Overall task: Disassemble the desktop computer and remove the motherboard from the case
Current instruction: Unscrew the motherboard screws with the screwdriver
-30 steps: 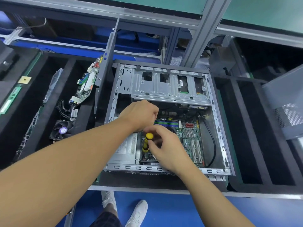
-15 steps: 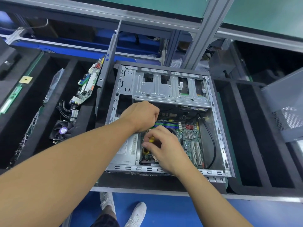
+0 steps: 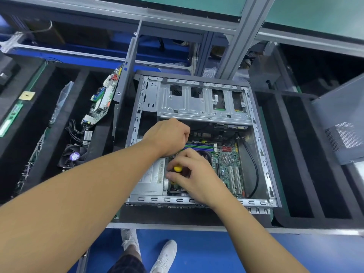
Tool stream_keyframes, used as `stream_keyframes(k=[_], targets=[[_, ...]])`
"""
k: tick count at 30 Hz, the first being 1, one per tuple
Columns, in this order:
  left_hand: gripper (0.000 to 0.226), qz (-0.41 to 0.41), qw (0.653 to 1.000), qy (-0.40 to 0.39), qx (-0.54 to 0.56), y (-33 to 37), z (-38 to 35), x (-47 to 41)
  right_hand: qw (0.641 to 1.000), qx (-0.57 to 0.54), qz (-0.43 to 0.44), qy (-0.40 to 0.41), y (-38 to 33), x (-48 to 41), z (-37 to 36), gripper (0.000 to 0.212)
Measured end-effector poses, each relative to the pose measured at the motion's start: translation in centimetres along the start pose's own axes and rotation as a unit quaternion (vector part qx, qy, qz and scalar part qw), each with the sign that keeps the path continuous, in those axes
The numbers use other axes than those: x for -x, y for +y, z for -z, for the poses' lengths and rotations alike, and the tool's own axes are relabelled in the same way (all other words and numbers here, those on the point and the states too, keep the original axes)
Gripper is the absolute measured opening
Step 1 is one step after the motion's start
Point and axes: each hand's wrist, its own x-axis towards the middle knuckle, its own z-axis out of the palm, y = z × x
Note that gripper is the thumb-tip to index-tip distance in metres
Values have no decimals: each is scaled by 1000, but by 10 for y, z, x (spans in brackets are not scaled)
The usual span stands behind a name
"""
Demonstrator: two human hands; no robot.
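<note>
Steel case holds 1 motherboard; right hand grips 1 screwdriver, left hand grasp unclear.

One case, two motherboards, one screwdriver, one fan, two hands, two shoes.

On your left, a black foam tray holds a spare circuit board leaning on edge against its right wall. A bundle of black cables and a cooling fan sit nearer its near edge. Farther left, a green memory stick and a gold square chip lie on black foam. On your right, a slotted foam tray has a grey mesh panel tilted at its right edge.
</note>
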Motion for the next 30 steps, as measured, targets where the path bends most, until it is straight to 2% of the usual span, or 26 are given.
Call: stream_keyframes(k=[3,6,8,11,15,17,19,23,25,28,30], targets=[[30,0,1000,0,0,0,0,1,1000,-1,-5,5,-1,1,1,12],[30,-2,1000,-3,-1,1,1,0,1000,-1,8,-10,0,1,2,34],[30,-1,1000,-5,0,2,2,0,1000,-17,-15,-18,-1,2,4,44],[30,-6,1000,1,5,1,2,1,999,-21,-27,-14,-1,2,3,40],[31,-9,1000,-2,9,1,2,2,999,19,24,8,-1,1,0,15],[30,-8,1000,-2,8,1,2,2,1000,2,17,23,0,1,0,11],[30,-9,1000,-2,9,1,2,2,1000,-9,5,28,1,0,2,14],[30,-11,1000,-10,8,2,3,2,999,-32,-10,28,1,1,5,37],[29,-10,1000,-8,6,2,3,2,997,-54,-50,27,1,2,5,36],[29,-9,1000,-10,7,2,3,2,997,24,-64,19,-2,1,3,23],[29,-8,1000,-13,8,2,3,3,994,105,-27,20,-4,-1,2,23]])
